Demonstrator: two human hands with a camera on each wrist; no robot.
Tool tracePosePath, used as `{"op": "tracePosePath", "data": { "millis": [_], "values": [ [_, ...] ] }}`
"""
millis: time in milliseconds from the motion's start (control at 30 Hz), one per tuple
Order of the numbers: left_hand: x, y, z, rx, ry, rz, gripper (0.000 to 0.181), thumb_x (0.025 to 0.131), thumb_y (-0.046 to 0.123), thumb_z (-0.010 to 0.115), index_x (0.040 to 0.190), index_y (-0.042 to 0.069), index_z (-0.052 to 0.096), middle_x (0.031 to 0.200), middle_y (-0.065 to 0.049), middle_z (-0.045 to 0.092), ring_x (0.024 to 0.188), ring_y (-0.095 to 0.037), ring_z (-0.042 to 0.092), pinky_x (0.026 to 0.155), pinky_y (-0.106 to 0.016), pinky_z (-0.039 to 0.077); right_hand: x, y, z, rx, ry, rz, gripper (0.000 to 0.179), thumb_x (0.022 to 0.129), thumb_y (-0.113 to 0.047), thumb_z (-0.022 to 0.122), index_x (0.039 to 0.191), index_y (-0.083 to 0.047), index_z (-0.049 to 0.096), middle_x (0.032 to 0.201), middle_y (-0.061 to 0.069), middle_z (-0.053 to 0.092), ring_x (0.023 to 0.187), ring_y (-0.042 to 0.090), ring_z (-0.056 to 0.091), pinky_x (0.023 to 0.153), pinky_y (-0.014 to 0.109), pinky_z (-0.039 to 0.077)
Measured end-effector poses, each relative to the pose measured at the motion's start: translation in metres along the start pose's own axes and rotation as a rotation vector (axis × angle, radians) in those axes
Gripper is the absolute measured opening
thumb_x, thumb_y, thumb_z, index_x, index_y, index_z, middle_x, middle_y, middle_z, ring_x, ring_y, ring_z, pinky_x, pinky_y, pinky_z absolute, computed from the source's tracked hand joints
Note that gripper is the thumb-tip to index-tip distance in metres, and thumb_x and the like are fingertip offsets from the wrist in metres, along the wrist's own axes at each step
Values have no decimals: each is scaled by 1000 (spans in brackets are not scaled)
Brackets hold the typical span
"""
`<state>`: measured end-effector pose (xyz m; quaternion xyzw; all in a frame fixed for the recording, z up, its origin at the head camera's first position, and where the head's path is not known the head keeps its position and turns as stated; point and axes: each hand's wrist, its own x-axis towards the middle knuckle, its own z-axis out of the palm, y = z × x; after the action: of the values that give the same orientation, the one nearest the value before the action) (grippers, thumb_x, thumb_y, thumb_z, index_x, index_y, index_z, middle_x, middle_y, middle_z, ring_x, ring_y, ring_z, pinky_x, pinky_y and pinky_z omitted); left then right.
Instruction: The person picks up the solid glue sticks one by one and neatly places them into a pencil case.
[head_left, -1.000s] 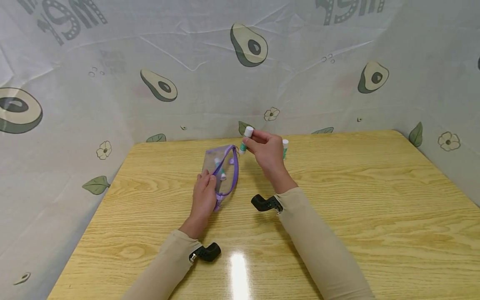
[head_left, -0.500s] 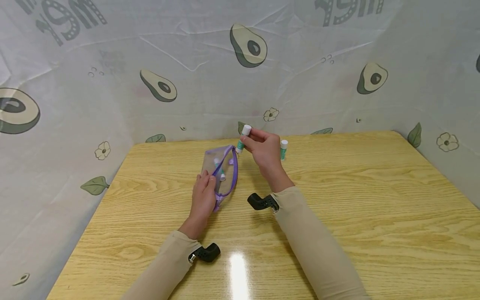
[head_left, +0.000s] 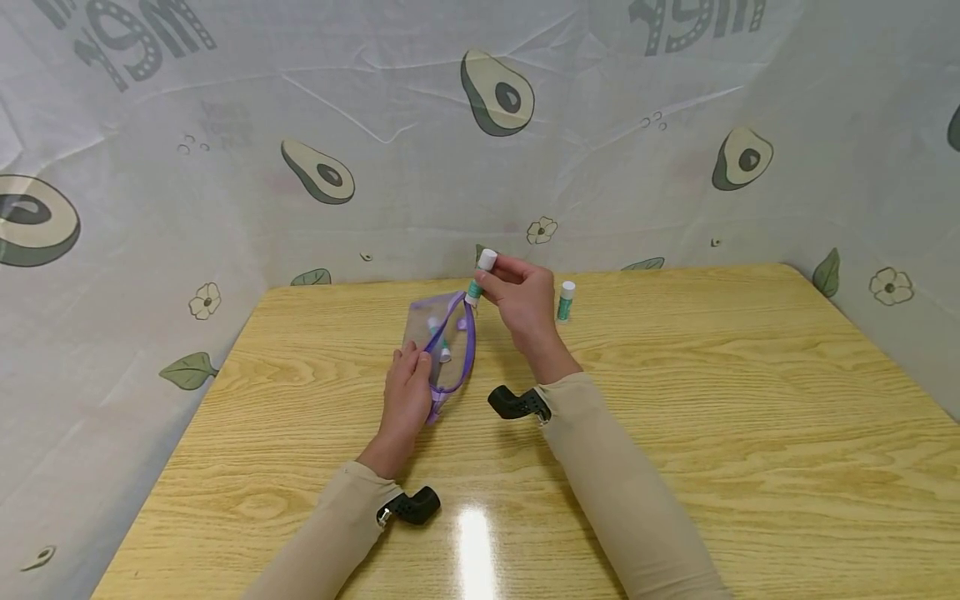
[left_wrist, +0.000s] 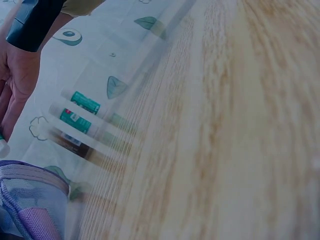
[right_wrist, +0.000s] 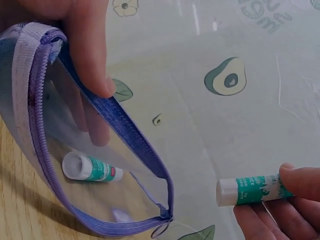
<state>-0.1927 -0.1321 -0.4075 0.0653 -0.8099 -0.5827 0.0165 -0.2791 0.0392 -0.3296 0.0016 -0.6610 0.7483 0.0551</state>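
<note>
My left hand [head_left: 407, 392] holds the edge of a see-through zip pouch [head_left: 471, 343] with purple trim; in the right wrist view the thumb lies on the outside and fingers show through the mesh. Its mouth is unzipped and gapes. A green-and-white glue stick [right_wrist: 95, 167] lies inside. Held between thumb and fingers of my right hand [head_left: 527, 304] is another glue stick [head_left: 475, 289], tilted, just above the pouch's far end. Further right, a capped glue stick [head_left: 566, 302] stands upright on the table.
The wooden table [head_left: 675, 400] ends at a hanging sheet [head_left: 615, 150] printed with avocados. In the left wrist view, two glue sticks [left_wrist: 75, 121] stand beside a dark brown cylinder-like thing [left_wrist: 70, 142]; the head view shows just one standing stick.
My right hand has shifted left with the glue stick, bringing it over the pouch's far end. The standing glue stick, partly covered before, is now in full view. My left hand stays put.
</note>
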Motion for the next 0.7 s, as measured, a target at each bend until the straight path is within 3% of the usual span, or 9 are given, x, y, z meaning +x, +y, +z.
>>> {"op": "tracePosePath", "data": {
  "millis": [300,467,700],
  "values": [
    [-1,1,1,7,6,-1,52,116,29,34,154,-1,52,176,-22,21,167,-43,-1,134,-65,1,0,14,4,-77,-5,38,36,97,-4,76,132,5,71,126,23,75,114,31,76,95,33,64],
    [-1,0,1,7,4,-7,52,116,29,34,154,-1,52,176,-21,21,167,-42,-1,134,-64,1,1,25,5,-108,-10,74,35,97,-4,75,131,4,71,125,24,75,113,31,75,95,36,64],
    [-1,2,2,10,3,-11,52,116,30,34,154,0,53,177,-20,21,167,-40,-1,135,-62,2,1,37,9,-212,-17,64,32,96,-4,76,127,5,72,122,25,76,113,33,75,94,38,65]
  ]
}}
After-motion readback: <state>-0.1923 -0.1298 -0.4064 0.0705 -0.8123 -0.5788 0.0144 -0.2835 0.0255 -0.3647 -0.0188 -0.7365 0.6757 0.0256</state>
